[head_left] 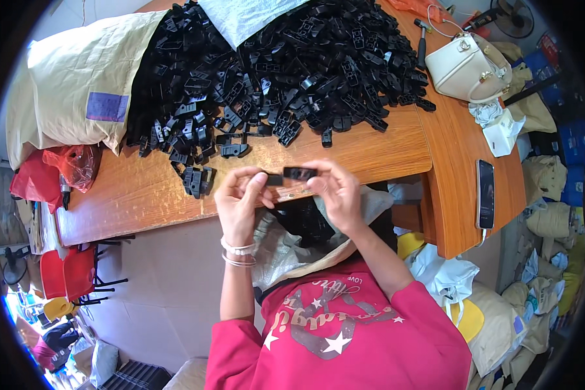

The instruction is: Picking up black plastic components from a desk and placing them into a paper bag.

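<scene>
Nearest you, at the lower middle of the frame, an open pale sack point(281, 250) lies at your lap, dark inside its mouth. Just above it, near the centre of the frame, your 2 hands are at the front edge of the wooden table point(149, 201). Your left hand point(237, 195) pinches a small black piece point(275, 179) between thumb and fingers; your right hand point(338, 195) pinches a black clip-like part point(299, 173) by its right end. These 2 sit nearly end to end, though blur hides whether they touch. Both look like hard moulded plastic: probably light, stiff and rather slick, with any thin tabs the likeliest to snap. Solid ends or long flat sides should give you the best hold, with light fingertip pressure.

Farther up, a loose cluster of black parts point(198, 181) lies left of your hands, and a big heap of black parts point(325, 65) fills the upper middle. Its pieces look interlocked, so each is best lifted by an exposed end. A beige sack point(84, 78) lies at the upper left, a phone point(485, 195) at the right, and a cream handbag point(465, 70) at the upper right, with a hammer point(422, 49) near it.
</scene>
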`<move>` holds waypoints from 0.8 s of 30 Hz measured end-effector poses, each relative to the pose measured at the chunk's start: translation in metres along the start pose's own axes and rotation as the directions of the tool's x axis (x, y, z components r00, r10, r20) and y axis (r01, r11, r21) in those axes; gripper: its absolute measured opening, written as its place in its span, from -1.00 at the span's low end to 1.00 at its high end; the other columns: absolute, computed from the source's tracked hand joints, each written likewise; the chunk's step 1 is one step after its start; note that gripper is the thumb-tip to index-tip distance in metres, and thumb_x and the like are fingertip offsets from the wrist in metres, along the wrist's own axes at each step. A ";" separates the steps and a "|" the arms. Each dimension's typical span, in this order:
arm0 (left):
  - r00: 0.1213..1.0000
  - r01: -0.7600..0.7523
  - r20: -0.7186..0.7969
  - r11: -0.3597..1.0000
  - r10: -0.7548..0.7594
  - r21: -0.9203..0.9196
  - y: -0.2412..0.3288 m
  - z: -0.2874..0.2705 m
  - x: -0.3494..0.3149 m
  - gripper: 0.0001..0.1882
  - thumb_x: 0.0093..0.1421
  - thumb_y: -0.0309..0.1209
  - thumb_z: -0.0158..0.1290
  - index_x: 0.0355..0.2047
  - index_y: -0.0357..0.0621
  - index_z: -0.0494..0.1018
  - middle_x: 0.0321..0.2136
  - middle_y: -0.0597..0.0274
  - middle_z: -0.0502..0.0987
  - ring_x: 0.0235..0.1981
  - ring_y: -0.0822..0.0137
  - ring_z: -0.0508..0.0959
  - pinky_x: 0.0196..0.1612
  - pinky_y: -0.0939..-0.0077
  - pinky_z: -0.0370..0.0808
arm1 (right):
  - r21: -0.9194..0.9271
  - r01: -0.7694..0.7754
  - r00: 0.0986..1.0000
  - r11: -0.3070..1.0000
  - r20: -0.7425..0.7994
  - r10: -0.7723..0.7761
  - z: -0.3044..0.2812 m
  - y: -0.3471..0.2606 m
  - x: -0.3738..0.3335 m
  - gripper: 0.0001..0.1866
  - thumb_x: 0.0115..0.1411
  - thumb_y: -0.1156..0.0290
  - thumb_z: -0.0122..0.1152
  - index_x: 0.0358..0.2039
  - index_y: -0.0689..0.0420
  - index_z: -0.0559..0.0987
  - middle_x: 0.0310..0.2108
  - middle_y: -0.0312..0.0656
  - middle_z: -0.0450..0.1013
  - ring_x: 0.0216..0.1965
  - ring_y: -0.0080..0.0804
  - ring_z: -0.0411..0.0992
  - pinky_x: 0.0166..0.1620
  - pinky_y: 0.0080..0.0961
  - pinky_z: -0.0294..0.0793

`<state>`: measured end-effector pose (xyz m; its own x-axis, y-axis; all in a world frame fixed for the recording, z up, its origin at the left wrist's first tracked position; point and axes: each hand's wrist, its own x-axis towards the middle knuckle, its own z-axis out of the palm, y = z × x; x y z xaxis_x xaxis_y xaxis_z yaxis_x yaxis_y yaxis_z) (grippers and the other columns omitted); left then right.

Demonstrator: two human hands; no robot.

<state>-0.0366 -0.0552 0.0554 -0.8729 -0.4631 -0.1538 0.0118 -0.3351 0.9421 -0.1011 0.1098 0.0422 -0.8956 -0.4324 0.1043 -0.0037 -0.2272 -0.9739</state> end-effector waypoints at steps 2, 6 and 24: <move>0.996 0.041 0.082 0.998 -0.037 -0.045 -0.005 0.015 0.000 -0.88 0.22 -0.53 0.05 -0.26 -0.32 0.41 -0.51 0.15 0.52 -0.64 0.45 0.51 -0.60 0.65 0.46 | -0.036 0.125 0.991 0.991 0.056 -0.123 0.000 -0.002 -0.003 -0.79 0.21 0.48 0.16 -0.17 0.32 0.48 -0.29 -0.21 0.44 -0.29 -0.58 0.46 -0.26 -0.64 0.49; 0.994 0.006 0.105 0.998 -0.012 0.057 0.003 0.017 -0.007 -0.80 0.27 -0.44 0.01 -0.17 -0.31 0.39 -0.52 0.11 0.53 -0.62 0.42 0.51 -0.55 0.63 0.48 | 0.208 0.051 0.996 0.977 -0.085 -0.034 0.013 0.015 0.000 -0.76 0.23 0.37 0.18 -0.18 0.25 0.50 -0.36 -0.32 0.41 -0.37 -0.69 0.38 -0.34 -0.72 0.42; 0.980 0.064 0.189 0.998 -0.068 0.028 -0.001 0.014 -0.014 -0.61 0.15 -0.71 0.02 0.00 -0.43 0.27 -0.31 -0.10 0.57 -0.44 0.24 0.64 -0.35 0.54 0.61 | -0.014 0.041 0.999 0.999 0.014 -0.041 0.001 0.002 -0.002 -0.70 0.27 0.24 0.11 -0.20 0.25 0.49 -0.29 -0.22 0.42 -0.25 -0.54 0.42 -0.24 -0.59 0.42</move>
<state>-0.0313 -0.0374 0.0607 -0.9480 -0.2760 -0.1585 -0.0575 -0.3410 0.9383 -0.0993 0.1095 0.0406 -0.8885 -0.4349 0.1466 -0.0466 -0.2322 -0.9716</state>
